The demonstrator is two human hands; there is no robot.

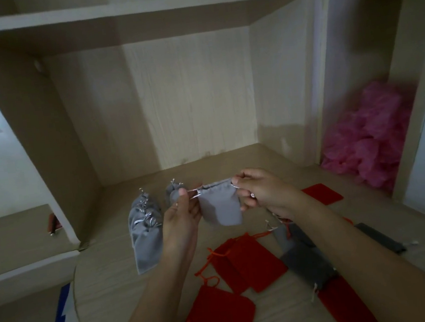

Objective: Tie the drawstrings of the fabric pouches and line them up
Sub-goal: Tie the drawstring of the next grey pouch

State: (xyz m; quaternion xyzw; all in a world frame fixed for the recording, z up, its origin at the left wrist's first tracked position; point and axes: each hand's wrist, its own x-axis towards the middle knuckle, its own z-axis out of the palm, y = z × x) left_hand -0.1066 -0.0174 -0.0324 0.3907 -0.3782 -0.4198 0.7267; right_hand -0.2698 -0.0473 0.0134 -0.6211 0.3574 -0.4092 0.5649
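We hold the grey pouch (pixel 220 204) up over the bench (pixel 109 289). Our left hand (pixel 180 216) pinches its silver string (pixel 193 193), and our right hand (pixel 262 192) pinches the other end. We should pull evenly until the top closes, knot it tight, then lay it by the tied pouches (pixel 145 228).

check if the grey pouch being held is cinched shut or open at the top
Mostly cinched: the grey pouch has a puckered top hem, the left hand and right hand pinching its drawstrings sideways. No knot shows.
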